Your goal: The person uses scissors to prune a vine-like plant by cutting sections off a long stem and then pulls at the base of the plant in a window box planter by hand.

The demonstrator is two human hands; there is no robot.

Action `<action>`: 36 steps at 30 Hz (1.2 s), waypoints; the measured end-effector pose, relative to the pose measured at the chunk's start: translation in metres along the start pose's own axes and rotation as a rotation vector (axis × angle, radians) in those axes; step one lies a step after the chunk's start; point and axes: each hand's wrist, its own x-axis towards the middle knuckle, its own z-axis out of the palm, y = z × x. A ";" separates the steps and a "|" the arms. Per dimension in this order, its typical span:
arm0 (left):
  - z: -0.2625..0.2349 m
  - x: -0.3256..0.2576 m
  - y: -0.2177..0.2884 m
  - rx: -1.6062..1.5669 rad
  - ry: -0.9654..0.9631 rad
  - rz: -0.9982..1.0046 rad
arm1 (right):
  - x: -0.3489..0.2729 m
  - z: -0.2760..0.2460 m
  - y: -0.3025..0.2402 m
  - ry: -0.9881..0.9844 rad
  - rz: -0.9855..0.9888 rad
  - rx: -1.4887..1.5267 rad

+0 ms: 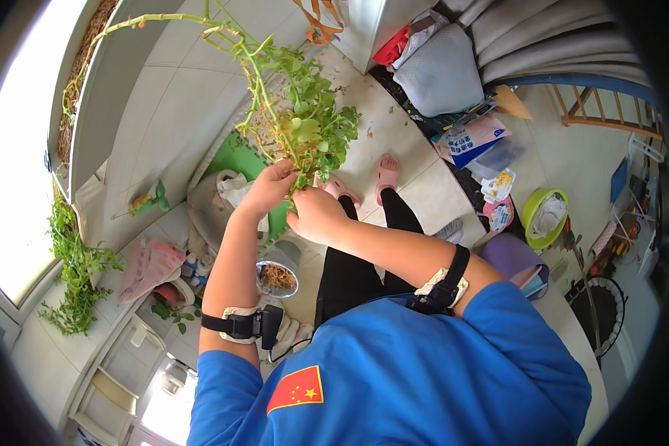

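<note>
the left hand [269, 187] was raised before the chest, fingers clamped round the stems of a leafy green bunch [305, 123] held upright above the tiled floor [416, 186]. the right hand [314, 214] sat just beside it at the base of the bunch, fingers closed on the lower stems. a metal bowl [277, 279] below held brownish trimmings, which suggested some sorting was already done. more greens [78, 275] lay on the tabletop [89, 342] at the left, apparently unhandled. judged partway through; the held bunch kept its leaves and long stalks.
</note>
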 end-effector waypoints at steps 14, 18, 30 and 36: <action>-0.006 0.001 0.001 0.287 -0.028 -0.035 | 0.009 0.005 -0.002 -0.222 0.129 0.138; 0.007 0.000 0.005 0.135 0.072 0.016 | 0.009 0.007 0.002 -0.220 0.130 0.201; -0.003 0.009 -0.011 0.119 0.273 0.012 | 0.041 -0.035 0.074 0.264 0.133 0.182; 0.000 0.007 0.000 0.126 0.269 -0.002 | 0.083 -0.007 0.074 0.126 0.250 0.259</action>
